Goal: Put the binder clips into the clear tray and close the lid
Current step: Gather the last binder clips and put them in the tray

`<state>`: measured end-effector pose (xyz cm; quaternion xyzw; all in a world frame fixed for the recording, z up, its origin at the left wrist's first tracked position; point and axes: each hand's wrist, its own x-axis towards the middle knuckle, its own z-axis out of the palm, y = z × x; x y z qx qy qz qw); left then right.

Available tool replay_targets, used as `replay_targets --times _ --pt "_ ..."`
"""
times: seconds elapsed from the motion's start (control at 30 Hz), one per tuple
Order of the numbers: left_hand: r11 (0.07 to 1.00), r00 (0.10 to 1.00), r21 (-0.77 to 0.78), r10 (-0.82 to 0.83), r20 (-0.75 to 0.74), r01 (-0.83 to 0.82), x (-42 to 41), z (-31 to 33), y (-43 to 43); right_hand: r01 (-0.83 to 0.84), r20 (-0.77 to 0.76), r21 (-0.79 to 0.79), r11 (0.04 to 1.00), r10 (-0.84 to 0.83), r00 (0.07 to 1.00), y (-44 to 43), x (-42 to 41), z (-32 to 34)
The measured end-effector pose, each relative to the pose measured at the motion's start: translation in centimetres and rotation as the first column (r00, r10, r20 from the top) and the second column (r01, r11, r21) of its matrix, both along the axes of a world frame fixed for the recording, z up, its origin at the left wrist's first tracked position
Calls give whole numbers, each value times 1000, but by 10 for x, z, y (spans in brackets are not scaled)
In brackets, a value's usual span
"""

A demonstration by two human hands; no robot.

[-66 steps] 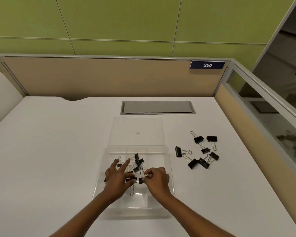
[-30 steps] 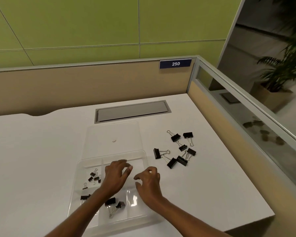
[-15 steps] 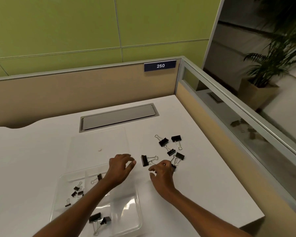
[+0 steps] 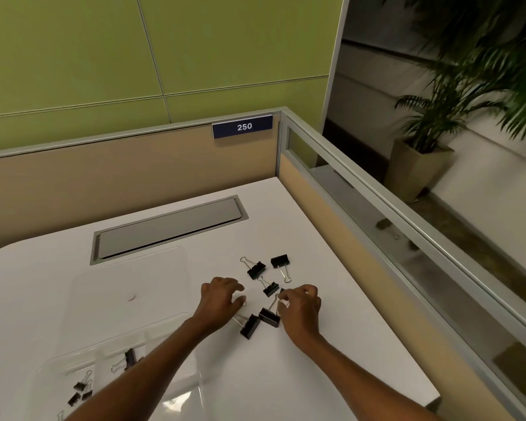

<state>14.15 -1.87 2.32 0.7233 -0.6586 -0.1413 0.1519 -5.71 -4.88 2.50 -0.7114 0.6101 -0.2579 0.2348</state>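
Five clips [image 4: 255, 269] show loose on the desk [image 4: 331, 344], well to the right of the tray [image 4: 73, 355], so we have both hands out over them to gather the pile. More clips sit in the tray's compartments at lower left. The lid [image 4: 128, 278] lies open and flat beyond it. Closing, we judge, waits until the desk pile is gone.

Our right hand [image 4: 299, 305] has its thumb and forefinger drawn together, pinching the wire handle of one clip [image 4: 268, 316], whose black body rests on the desk. Our left hand [image 4: 222, 299] arches over the pile's near edge. Its fingers are curled down and slightly apart, with the tips just beside another clip's wire. We cannot tell whether it has hold of anything.
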Motion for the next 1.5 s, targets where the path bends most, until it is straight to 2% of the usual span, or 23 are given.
replay_targets --times 0.13,0.47,0.73,0.97,1.3,1.5 --pt "1000 998 22 -20 55 19 -20 -3 -22 40 -68 -33 999 -42 997 -19 -15 -8" --pt "988 977 134 -102 188 78 -48 -17 -68 -20 -128 140 990 39 991 -48 -25 -20" --pt "946 897 179 -316 309 272 -49 -27 -83 -38 -217 247 968 94 972 -57 -11 -22" --pt "914 859 123 -406 312 387 -42 -33 -85 -37 -260 278 960 112 959 -57 -1 -24" --pt "895 832 85 -439 339 438 -41 -39 -89 -20 -263 276 961 96 960 -57 4 -26" --pt "925 900 78 -380 214 372 -44 -42 -86 17 -283 250 968 56 957 -52 0 -25"
